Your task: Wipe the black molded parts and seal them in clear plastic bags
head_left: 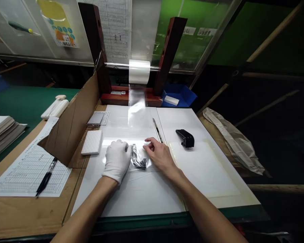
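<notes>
A small black curved part (139, 161) lies in glossy clear plastic film on the white work surface (142, 195) in the middle of the head view. My left hand (117, 158), in a white glove, is at its left with fingers curled down on the film, the thumb beside the part. Bare, my right hand (160, 153) is at the part's right, index finger and thumb bent toward it with a small gap between them. Clear film (138, 111) runs down from a roll (139, 72) on a metal rod behind. Whether the right fingertips touch film is hard to see.
Right of my right hand lies another black part (186, 138); a craft knife (157, 130) is nearer. A white block (91, 142) and a cardboard divider (73, 125) stand left. Farther left, a pen (47, 177) rests on a printed sheet (22, 173). A blue bin (179, 95) stands behind.
</notes>
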Action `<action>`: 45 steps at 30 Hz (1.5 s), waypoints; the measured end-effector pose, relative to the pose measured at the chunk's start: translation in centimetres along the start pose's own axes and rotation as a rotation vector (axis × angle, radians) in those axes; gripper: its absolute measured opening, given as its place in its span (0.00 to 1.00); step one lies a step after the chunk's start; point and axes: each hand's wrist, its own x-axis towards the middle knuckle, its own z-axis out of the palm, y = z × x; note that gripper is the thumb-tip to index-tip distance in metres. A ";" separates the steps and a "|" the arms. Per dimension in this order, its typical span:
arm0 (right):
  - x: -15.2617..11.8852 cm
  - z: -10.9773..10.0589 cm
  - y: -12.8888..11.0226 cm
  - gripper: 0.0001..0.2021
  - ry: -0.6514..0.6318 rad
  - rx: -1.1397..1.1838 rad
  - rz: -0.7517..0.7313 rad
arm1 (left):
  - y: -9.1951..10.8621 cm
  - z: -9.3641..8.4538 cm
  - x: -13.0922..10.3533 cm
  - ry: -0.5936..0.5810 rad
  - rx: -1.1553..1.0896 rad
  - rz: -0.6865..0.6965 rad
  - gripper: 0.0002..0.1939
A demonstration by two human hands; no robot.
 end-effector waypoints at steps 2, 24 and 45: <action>-0.1 0.8 0.5 0.14 0.063 -0.099 -0.030 | -0.3 0.6 0.7 0.039 0.117 0.003 0.15; -16.3 -3.4 6.7 0.11 0.589 0.080 -0.139 | 11.8 1.5 -5.3 -0.346 -0.658 -0.054 0.26; -17.2 -4.3 1.4 0.19 -0.048 0.759 0.279 | 6.5 -3.4 -17.5 -0.375 -1.185 -0.729 0.26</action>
